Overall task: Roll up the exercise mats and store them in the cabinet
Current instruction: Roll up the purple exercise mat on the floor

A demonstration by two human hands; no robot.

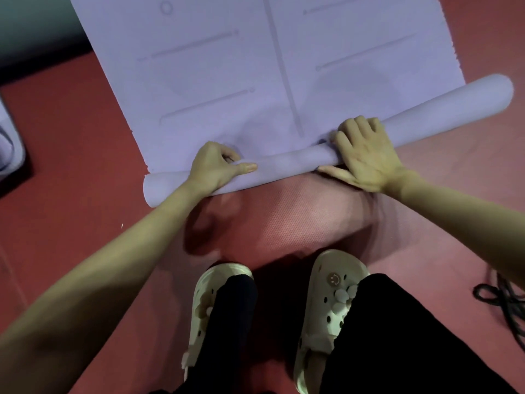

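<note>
A person looks down at a pale lavender foam exercise mat [227, 81] lying on a red, textured floor [71, 166]. The near end of the mat is wound into a long roll [426, 109] that runs at a slant, from lower left to upper right, across the middle of the view. The flat, unrolled part stretches away from the roll toward the top edge and carries faint printed lines and a small circle.

The left hand [216, 166] sits on the roll near its left end, fingers curled over the far side of the roll and the thumb lying along its top, gripping it. The right hand [366, 155] sits on the roll just right of its middle, fingers [358, 126] bent over the top and far side, the thumb spread out along the near side at the floor; it clasps the roll. Both bare forearms reach in from the bottom corners.

Below the roll, the person's two feet wear cream perforated clogs [329, 305] with small charms, under black trouser legs [397, 336]. A dark coiled cord [502, 300] lies on the floor at the right edge. At the left edge sits part of a pale object, too cropped to identify.
</note>
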